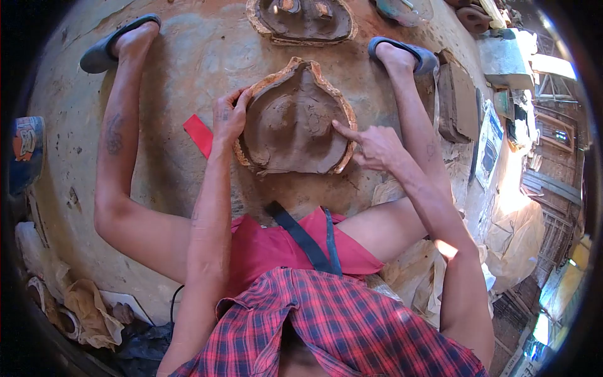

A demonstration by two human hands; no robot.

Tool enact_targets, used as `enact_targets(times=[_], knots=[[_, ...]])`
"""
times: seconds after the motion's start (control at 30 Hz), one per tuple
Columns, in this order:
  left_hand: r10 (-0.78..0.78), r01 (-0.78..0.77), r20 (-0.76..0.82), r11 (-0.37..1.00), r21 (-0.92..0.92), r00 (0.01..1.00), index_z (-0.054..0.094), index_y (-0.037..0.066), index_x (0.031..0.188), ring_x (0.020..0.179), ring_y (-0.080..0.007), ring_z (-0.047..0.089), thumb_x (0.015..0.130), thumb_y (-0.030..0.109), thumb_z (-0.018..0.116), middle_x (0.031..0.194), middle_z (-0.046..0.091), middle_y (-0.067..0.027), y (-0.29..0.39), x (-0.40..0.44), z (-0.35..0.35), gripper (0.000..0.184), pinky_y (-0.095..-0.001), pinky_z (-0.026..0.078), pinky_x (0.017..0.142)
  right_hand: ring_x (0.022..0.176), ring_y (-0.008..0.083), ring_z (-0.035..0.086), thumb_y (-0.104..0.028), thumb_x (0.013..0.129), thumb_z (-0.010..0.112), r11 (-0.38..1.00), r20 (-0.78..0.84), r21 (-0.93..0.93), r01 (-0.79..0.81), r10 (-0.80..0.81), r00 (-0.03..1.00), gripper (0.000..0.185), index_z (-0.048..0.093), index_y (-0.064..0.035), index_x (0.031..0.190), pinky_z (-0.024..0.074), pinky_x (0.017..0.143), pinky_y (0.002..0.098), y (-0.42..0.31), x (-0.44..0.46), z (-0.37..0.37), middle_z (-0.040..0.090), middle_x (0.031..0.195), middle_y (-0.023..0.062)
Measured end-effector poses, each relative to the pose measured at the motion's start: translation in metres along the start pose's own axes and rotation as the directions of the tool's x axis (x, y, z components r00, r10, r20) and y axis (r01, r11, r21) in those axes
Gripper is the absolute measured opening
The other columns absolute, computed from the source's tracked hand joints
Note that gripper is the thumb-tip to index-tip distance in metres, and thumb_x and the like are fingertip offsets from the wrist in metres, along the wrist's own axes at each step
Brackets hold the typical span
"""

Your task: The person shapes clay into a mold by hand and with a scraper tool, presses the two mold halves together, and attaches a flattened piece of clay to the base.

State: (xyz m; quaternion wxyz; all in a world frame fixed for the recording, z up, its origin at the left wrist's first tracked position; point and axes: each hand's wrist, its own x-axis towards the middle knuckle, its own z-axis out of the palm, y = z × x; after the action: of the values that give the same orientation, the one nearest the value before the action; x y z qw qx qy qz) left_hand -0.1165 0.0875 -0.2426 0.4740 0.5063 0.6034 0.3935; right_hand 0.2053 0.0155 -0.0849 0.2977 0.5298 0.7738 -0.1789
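A plaster-like mould (347, 107) with a rough tan rim lies on the floor between my legs, lined with wet brown clay (289, 135). The clay forms a hollow with two rounded bulges. My left hand (230, 116) grips the mould's upper left rim, thumb and fingers closed over the edge. On the opposite side, my right hand (377, 146) holds nothing; its index finger stretches out and touches the clay inside the right wall. The other fingers of that hand are partly curled near the rim.
A second clay-lined mould (303, 28) lies beyond the first. A red strip (199, 134) is left of my left hand. Beside my right leg stand stacked brown slabs (456, 100). A basin (405, 9) is at the top, a blue container (26, 154) far left.
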Motion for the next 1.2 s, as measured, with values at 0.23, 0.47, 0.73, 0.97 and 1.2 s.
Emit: enact_targets(times=[0.23, 0.47, 0.73, 0.97, 1.2], knots=[[0.000, 0.002, -0.037, 0.999, 0.047, 0.999, 0.077, 0.003, 0.122, 0.093, -0.0188, 0.075, 0.103, 0.028, 0.066, 0.103, 0.081, -0.0162, -0.004, -0.007, 0.003, 0.033, -0.0340, 0.056, 0.086, 0.071, 0.0442, 0.071, -0.029, 0.072, 0.065, 0.983, -0.047, 0.177, -0.044, 0.053, 0.997, 0.097, 0.036, -0.0191, 0.164, 0.0594, 0.069, 0.0562, -0.047, -0.023, 0.038, 0.069, 0.074, 0.0250], [-0.045, 0.047, -0.098, 0.999, 0.014, 0.994, 0.077, 0.004, 0.123, 0.097, -0.0178, 0.074, 0.103, 0.029, 0.066, 0.106, 0.081, -0.0165, 0.003, -0.027, 0.001, 0.034, -0.0342, 0.055, 0.089, 0.068, 0.0437, 0.072, -0.026, 0.073, 0.064, 0.958, -0.037, 0.270, -0.097, 0.111, 0.993, 0.097, 0.034, 0.0162, 0.155, 0.0608, 0.070, 0.0541, -0.110, -0.028, 0.051, 0.069, 0.074, 0.0302], [-0.071, 0.075, -0.141, 0.997, 0.022, 0.987, 0.077, 0.006, 0.125, 0.100, -0.0176, 0.074, 0.104, 0.033, 0.066, 0.108, 0.080, -0.0159, -0.007, -0.034, 0.003, 0.036, -0.0338, 0.055, 0.091, 0.066, 0.0398, 0.074, -0.018, 0.078, 0.064, 0.934, -0.067, 0.276, -0.227, 0.254, 0.965, 0.100, 0.018, 0.0191, 0.158, 0.0602, 0.062, 0.0506, -0.131, -0.041, 0.066, 0.073, 0.076, 0.0255], [-0.037, 0.037, -0.140, 0.999, -0.001, 0.990, 0.077, 0.007, 0.125, 0.100, -0.0186, 0.075, 0.103, 0.035, 0.066, 0.110, 0.080, -0.0147, -0.006, -0.034, 0.004, 0.037, -0.0342, 0.055, 0.092, 0.064, 0.0408, 0.073, -0.017, 0.079, 0.065, 0.903, -0.080, 0.341, -0.263, 0.307, 0.948, 0.108, 0.005, 0.0121, 0.163, 0.0598, 0.062, 0.0513, -0.142, -0.039, 0.076, 0.073, 0.075, 0.0258], [-0.032, 0.029, -0.168, 0.999, -0.019, 0.985, 0.078, 0.007, 0.122, 0.097, -0.0198, 0.076, 0.102, 0.032, 0.068, 0.107, 0.080, -0.0161, -0.006, -0.035, 0.006, 0.034, -0.0342, 0.056, 0.088, 0.070, 0.0436, 0.074, -0.021, 0.081, 0.066, 0.898, -0.045, 0.390, -0.206, 0.242, 0.969, 0.110, 0.002, 0.0071, 0.165, 0.0595, 0.066, 0.0559, -0.145, -0.033, 0.067, 0.073, 0.079, 0.0284]])
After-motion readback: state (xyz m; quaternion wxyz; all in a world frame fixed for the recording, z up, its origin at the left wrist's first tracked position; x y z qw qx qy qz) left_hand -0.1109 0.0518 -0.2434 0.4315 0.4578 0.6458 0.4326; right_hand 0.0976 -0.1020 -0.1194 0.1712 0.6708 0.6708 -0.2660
